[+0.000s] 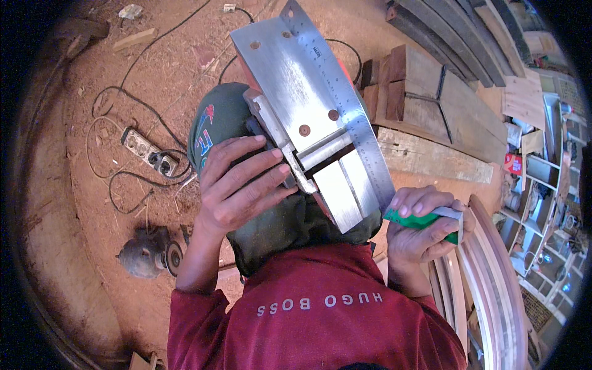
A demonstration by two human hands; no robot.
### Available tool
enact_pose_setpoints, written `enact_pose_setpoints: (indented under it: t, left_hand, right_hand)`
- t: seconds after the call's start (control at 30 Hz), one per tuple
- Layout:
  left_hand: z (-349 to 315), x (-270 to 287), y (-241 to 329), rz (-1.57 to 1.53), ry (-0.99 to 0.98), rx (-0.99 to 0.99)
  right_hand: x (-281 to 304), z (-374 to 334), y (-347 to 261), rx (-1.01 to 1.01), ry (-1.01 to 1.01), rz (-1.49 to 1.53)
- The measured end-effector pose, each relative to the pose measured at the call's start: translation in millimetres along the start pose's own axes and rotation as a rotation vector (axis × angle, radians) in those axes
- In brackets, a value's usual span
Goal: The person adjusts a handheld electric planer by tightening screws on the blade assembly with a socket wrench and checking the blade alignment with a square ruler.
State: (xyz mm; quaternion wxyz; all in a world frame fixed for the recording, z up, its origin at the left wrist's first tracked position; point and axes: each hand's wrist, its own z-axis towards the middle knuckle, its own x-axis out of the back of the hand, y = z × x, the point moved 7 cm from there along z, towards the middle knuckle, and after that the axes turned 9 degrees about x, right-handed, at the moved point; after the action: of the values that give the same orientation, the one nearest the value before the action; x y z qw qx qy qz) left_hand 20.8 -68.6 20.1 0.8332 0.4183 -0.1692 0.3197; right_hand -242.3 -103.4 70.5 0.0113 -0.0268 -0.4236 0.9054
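Near, on the right, the right hand (428, 237) is closed round a green handle with silver edges (412, 220). A long, flat, silver steel ruler (364, 135) runs away from it; it looks thin and stiff. Left of that, over the lap, is a silver, flat-faced metal tool (290, 80). It looks heavy, hard and slippery, best held by its sides. The left hand (234, 191) curls fingers on its left side; the thumb is hidden, so I can't tell how tight.

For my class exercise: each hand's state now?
Left hand: fingers curled against the planer; full grip can't be told.
Right hand: closed, holding a green-handled square.
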Motion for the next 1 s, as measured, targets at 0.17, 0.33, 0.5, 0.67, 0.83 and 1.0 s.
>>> enact_pose_setpoints:
  t: [0.17,0.33,0.5,0.67,0.83,1.0]
  left_hand:
    - [-0.2,1.3,1.9,0.015,-0.013,-0.011]
    - [-0.9,1.0,4.7,0.030,-0.009,-0.042]
    - [-0.9,1.2,6.2,0.054,-0.031,-0.024]
    - [-1.4,1.0,8.8,0.046,-0.049,-0.055]
    - [-2.1,0.4,9.0,0.046,-0.041,-0.056]
    - [-3.7,-0.5,8.1,0.056,-0.027,-0.042]
  right_hand:
    - [-2.0,1.3,-0.6,-0.008,-0.024,-0.025]
    - [-4.3,2.1,-1.7,0.018,-0.020,-0.037]
    - [-2.6,0.9,-1.6,0.030,-0.008,-0.032]
    - [-0.7,-0.6,0.0,0.023,-0.002,-0.037]
    - [-1.4,0.0,-1.5,0.007,-0.009,-0.034]
    - [-2.6,1.8,-3.7,-0.013,-0.014,-0.056]
